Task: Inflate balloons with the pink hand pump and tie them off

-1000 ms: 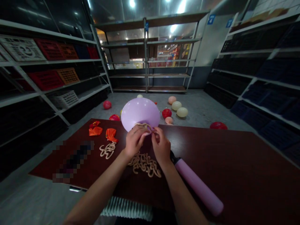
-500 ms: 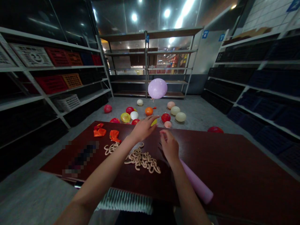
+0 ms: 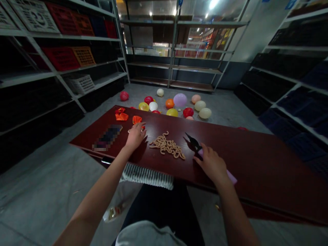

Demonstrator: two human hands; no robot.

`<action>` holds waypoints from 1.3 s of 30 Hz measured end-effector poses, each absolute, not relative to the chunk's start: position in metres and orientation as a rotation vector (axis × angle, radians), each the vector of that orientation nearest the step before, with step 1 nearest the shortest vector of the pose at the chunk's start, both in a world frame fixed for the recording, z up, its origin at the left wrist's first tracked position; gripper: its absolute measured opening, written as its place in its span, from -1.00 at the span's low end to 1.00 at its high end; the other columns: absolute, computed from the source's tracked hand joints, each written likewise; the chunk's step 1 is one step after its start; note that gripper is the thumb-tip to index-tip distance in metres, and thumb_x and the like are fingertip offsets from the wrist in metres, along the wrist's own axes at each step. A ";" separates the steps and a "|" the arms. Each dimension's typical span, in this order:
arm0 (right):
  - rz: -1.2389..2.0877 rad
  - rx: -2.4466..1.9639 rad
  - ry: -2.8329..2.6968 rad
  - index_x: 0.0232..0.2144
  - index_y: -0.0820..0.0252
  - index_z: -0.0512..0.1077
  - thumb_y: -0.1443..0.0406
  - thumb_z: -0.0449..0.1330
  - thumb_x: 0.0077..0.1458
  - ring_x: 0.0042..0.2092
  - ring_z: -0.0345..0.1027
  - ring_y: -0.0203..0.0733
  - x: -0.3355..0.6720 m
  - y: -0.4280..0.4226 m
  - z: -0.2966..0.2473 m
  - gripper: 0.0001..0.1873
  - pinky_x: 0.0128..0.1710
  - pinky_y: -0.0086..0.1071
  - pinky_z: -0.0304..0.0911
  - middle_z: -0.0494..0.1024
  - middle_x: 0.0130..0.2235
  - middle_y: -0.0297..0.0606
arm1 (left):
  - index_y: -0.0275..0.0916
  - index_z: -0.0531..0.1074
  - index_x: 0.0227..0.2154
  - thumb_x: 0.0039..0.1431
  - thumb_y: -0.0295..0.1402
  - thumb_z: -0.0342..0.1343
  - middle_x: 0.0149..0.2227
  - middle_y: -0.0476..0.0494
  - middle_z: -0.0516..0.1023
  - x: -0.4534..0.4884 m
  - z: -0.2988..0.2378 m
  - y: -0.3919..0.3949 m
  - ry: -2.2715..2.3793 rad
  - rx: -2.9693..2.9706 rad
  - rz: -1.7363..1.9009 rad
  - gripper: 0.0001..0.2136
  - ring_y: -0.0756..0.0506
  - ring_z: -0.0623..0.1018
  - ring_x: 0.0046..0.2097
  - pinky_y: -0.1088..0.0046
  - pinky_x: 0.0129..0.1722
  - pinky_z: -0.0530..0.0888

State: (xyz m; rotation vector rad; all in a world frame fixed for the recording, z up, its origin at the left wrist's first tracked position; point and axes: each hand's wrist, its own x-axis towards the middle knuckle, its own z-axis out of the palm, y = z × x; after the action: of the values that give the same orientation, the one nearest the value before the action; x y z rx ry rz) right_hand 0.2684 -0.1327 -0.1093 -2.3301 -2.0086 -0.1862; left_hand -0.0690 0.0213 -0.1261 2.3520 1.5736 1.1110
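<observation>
Centre-left, the left hand (image 3: 135, 135), fingers parted, partly covers pale strands (image 3: 130, 130); centre-right, the right hand (image 3: 211, 162) straddles the pump (image 3: 195, 143), I can't tell how firmly; broad tabletop (image 3: 266, 160) stretches rightward.

Desk (image 3: 253, 157) glossy, wood-look; curled beige pieces (image 3: 167, 147) matt, rubbery; pump (image 3: 232, 177) smooth plastic; purple balloon (image 3: 180, 100) shiny; floor (image 3: 51, 191) dull.

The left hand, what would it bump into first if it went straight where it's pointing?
Probably the limp orange balloon right in front of the left hand; they might be touching, depth is hard to judge.
</observation>
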 end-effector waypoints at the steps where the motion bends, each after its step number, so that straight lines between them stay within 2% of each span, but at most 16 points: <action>1: -0.164 -2.343 -2.035 0.29 0.32 0.16 0.13 0.13 0.24 -0.02 0.44 0.21 0.269 -0.131 -0.108 -0.33 -0.22 -0.10 0.35 0.48 0.06 0.15 | -0.29 0.41 0.03 0.28 -0.40 0.08 0.05 -0.37 0.51 -0.077 -0.128 0.022 1.628 2.334 1.125 -0.72 -0.28 0.46 0.13 0.10 0.16 0.37; 5: 0.107 -2.201 -2.058 0.26 0.20 0.23 0.23 0.10 0.24 0.03 0.45 0.14 0.273 -0.121 -0.102 -0.45 -0.13 -0.13 0.35 0.50 0.07 0.08 | -0.36 0.41 0.01 0.23 -0.38 0.15 0.03 -0.44 0.50 -0.100 -0.135 0.027 1.776 2.281 1.096 -0.70 -0.32 0.47 0.10 0.09 0.14 0.37; 10: 0.459 -1.884 -1.882 0.21 0.20 0.31 0.16 0.15 0.16 0.07 0.44 0.06 0.274 -0.100 -0.100 -0.42 0.11 -0.10 0.27 0.51 0.11 0.00 | -0.36 0.44 -0.04 0.24 -0.38 0.14 -0.01 -0.41 0.52 -0.114 -0.144 0.031 1.811 2.243 1.052 -0.74 -0.30 0.48 0.07 0.09 0.14 0.36; 13: 0.703 -1.678 -1.754 0.15 0.15 0.36 0.11 0.20 0.11 0.11 0.41 0.02 0.268 -0.085 -0.099 -0.43 0.18 -0.07 0.23 0.52 0.11 -0.09 | -0.39 0.46 -0.05 0.22 -0.43 0.14 -0.02 -0.42 0.53 -0.116 -0.143 0.037 1.788 2.227 1.037 -0.75 -0.29 0.48 0.08 0.12 0.14 0.36; 15: 0.884 -1.593 -1.623 0.13 0.09 0.39 0.09 0.22 0.09 0.10 0.42 -0.01 0.261 -0.075 -0.096 -0.44 0.14 -0.09 0.29 0.52 0.13 -0.16 | -0.38 0.48 -0.04 0.20 -0.47 0.15 -0.02 -0.40 0.54 -0.115 -0.139 0.044 1.773 2.236 1.026 -0.73 -0.27 0.49 0.06 0.15 0.13 0.37; 17: 1.083 -1.559 -1.434 0.12 0.04 0.39 0.09 0.24 0.07 -0.01 0.49 -0.04 0.252 -0.067 -0.093 -0.44 -0.02 -0.13 0.42 0.55 0.09 -0.19 | -0.34 0.51 -0.04 0.19 -0.49 0.13 -0.04 -0.34 0.56 -0.112 -0.132 0.051 1.739 2.263 1.010 -0.72 -0.24 0.51 0.02 0.18 0.12 0.38; 20: 1.344 -1.489 -1.131 0.11 0.00 0.39 0.07 0.26 0.07 -0.24 0.55 -0.10 0.240 -0.056 -0.087 -0.46 -0.32 -0.25 0.49 0.64 -0.05 -0.22 | -0.27 0.56 -0.06 0.20 -0.50 0.13 -0.07 -0.29 0.57 -0.103 -0.126 0.062 1.686 2.324 0.961 -0.73 -0.23 0.52 -0.02 0.20 0.10 0.39; 22: 1.478 -1.417 -1.014 0.05 0.04 0.44 0.04 0.25 0.10 -0.32 0.54 -0.14 0.234 -0.049 -0.085 -0.51 -0.41 -0.32 0.46 0.67 -0.18 -0.22 | -0.24 0.60 -0.11 0.20 -0.45 0.15 -0.09 -0.29 0.57 -0.095 -0.125 0.067 1.689 2.359 0.910 -0.77 -0.25 0.50 -0.02 0.18 0.08 0.39; 25: 1.602 -1.335 -0.970 -0.05 0.18 0.53 0.01 0.20 0.16 -0.32 0.54 -0.18 0.232 -0.037 -0.085 -0.55 -0.40 -0.39 0.45 0.67 -0.25 -0.14 | -0.24 0.62 -0.26 0.15 -0.39 0.23 -0.12 -0.30 0.55 -0.085 -0.128 0.071 1.759 2.390 0.816 -0.88 -0.29 0.48 -0.02 0.16 0.04 0.41; 28: 1.630 -1.310 -0.975 -0.12 0.25 0.57 0.00 0.18 0.17 -0.35 0.52 -0.21 0.233 -0.025 -0.088 -0.54 -0.37 -0.40 0.46 0.67 -0.23 -0.09 | -0.23 0.59 -0.38 0.11 -0.41 0.26 -0.17 -0.29 0.54 -0.079 -0.127 0.070 1.821 2.388 0.776 -0.96 -0.30 0.48 -0.05 0.17 -0.03 0.43; 31: 1.594 -1.262 -1.041 -0.10 0.21 0.55 0.01 0.13 0.20 -0.33 0.53 -0.21 0.235 -0.014 -0.090 -0.55 -0.33 -0.36 0.49 0.66 -0.14 -0.11 | -0.22 0.57 -0.36 0.16 -0.41 0.23 -0.17 -0.27 0.53 -0.072 -0.118 0.068 1.813 2.352 0.940 -0.96 -0.28 0.47 -0.06 0.18 -0.04 0.42; 35: 1.529 -1.174 -1.138 -0.04 0.12 0.47 0.01 0.03 0.24 -0.25 0.53 -0.22 0.237 -0.004 -0.094 -0.56 -0.24 -0.34 0.50 0.62 -0.02 -0.16 | -0.20 0.56 -0.30 0.21 -0.41 0.21 -0.19 -0.20 0.51 -0.046 -0.094 0.066 1.568 2.243 1.357 -0.95 -0.19 0.46 -0.10 0.25 -0.04 0.39; 39: 1.616 -1.013 -1.033 -0.05 0.08 0.42 0.00 -0.07 0.25 -0.26 0.49 -0.26 0.241 0.003 -0.101 -0.56 -0.33 -0.40 0.46 0.58 0.03 -0.17 | -0.22 0.57 -0.30 0.22 -0.40 0.22 -0.29 -0.13 0.49 0.005 -0.073 0.064 1.235 2.144 1.510 -0.95 -0.08 0.45 -0.26 0.39 -0.18 0.38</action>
State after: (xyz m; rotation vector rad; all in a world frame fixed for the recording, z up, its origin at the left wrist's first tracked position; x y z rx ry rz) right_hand 0.2411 0.0029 -0.1005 -1.0134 -1.0328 1.6158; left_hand 0.0052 0.0638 -0.0732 2.1438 1.2350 1.5102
